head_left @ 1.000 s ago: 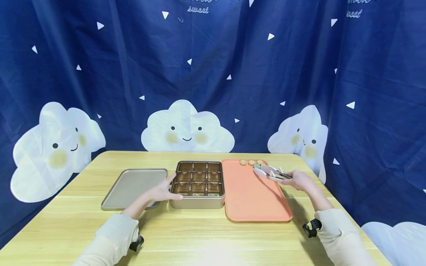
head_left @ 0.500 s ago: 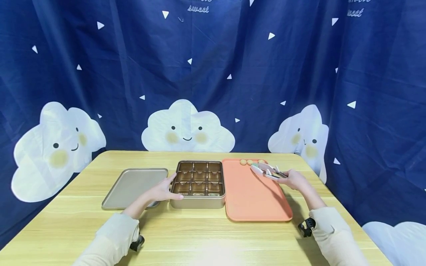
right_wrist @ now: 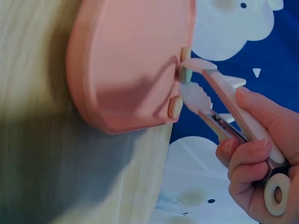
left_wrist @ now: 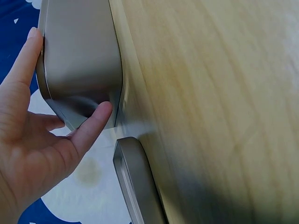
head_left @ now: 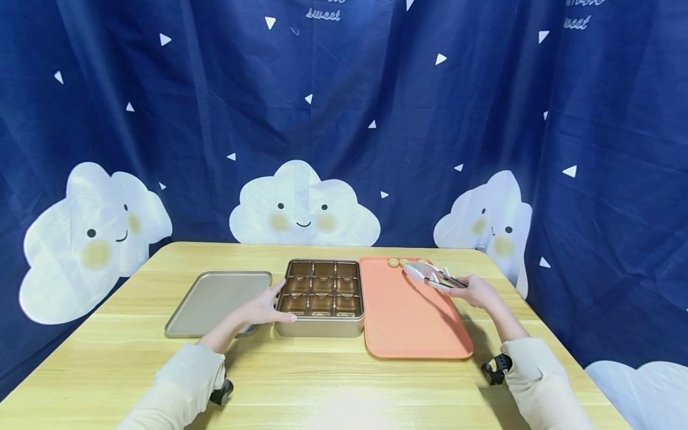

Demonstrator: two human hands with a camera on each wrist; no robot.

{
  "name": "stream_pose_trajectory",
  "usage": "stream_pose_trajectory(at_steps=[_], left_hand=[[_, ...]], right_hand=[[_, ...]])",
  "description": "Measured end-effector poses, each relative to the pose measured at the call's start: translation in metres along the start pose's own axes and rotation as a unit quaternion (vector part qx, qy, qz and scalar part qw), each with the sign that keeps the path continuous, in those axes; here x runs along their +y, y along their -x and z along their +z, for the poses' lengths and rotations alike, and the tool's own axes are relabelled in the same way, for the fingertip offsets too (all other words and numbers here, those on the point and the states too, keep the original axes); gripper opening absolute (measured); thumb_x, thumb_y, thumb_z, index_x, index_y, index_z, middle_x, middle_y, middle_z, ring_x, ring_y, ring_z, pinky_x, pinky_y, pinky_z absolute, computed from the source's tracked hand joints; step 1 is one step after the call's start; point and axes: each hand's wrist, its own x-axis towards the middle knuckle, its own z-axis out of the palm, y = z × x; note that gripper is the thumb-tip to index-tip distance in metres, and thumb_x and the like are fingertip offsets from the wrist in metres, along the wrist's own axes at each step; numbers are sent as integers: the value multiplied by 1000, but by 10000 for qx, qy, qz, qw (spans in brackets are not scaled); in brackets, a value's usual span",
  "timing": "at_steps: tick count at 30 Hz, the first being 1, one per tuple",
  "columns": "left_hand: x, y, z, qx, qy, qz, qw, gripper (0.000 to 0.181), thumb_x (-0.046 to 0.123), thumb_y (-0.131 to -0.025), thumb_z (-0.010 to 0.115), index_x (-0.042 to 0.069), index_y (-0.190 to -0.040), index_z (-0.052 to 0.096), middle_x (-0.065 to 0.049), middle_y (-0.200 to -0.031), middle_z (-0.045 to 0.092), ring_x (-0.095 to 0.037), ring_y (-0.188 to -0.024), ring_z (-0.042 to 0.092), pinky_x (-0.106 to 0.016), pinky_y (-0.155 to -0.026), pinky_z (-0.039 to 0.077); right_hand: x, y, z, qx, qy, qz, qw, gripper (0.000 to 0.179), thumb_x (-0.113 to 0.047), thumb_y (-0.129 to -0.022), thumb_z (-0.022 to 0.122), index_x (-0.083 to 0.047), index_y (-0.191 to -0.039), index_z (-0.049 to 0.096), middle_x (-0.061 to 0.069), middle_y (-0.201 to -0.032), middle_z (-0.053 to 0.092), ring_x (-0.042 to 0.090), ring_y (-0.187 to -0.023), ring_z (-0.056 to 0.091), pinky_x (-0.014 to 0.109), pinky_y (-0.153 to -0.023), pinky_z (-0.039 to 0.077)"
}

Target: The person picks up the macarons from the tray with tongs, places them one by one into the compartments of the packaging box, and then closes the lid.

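Gripping a pair of white tongs, the right hand is over the far right part of an orange tray, its fingers curled round the handles. The tips of the tongs stand on either side of a green cookie at the far edge of the tray; whether they press on it, I cannot tell. In the right wrist view one tan cookie lies just beside the green one and another on its other side, while the head view shows three tan cookies along that far edge, some partly behind the tongs. The left hand is spread over the near left corner of a metal box, thumb and fingers apart, with one fingertip at the rim and another against the side. The box stands in the middle of a wooden table, holding a brown divider with nine compartments in three rows, and the tray lies just beside it on the right. To the left of the box, a flat metal lid lies on the table, its right part partly hidden by the left hand and wrist. At the far side hangs a blue curtain printed with white triangles and smiling clouds. Both arms wear pale sleeves, each with a black device near the cuff.
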Motion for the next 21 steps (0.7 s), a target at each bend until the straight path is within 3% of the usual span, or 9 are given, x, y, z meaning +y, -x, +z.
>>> stream_pose_trajectory(at_steps=[6, 15, 18, 21], left_hand=[[1, 0, -1, -34, 80, 6, 10000, 110, 37, -71, 76, -3, -144, 5, -37, -142, 14, -52, -131, 5, -65, -103, 9], [2, 1, -1, -82, 149, -49, 9998, 109, 36, -71, 76, -2, -145, 4, -35, -143, 13, -51, -132, 5, -64, -103, 8], [2, 1, -1, -78, 179, -41, 9998, 109, 35, -71, 76, -2, -145, 4, -35, -143, 12, -51, -132, 5, -64, -104, 8], [3, 2, -1, -64, 176, -8, 9998, 110, 34, -71, 76, -3, -145, 4, -35, -143, 13, -51, -131, 6, -64, -104, 9]], right_hand=[[-4, 2, -5, -236, -857, 90, 9960, 55, -17, -85, 59, 13, -128, 42, -2, -62, 44, 4, -41, 29, 17, -40, 28], [-24, 4, -7, -494, -1423, 106, 9885, 64, -21, -85, 61, 11, -133, 35, -3, -61, 45, 4, -40, 26, 17, -39, 24], [-33, 4, -5, -552, -1444, 112, 9879, 64, -20, -84, 62, 9, -134, 36, 2, -70, 51, 4, -40, 26, 18, -40, 25], [-41, 3, -3, -610, -1393, -21, 9884, 62, -19, -85, 61, 9, -134, 37, 13, -92, 57, 4, -42, 27, 17, -41, 28]])
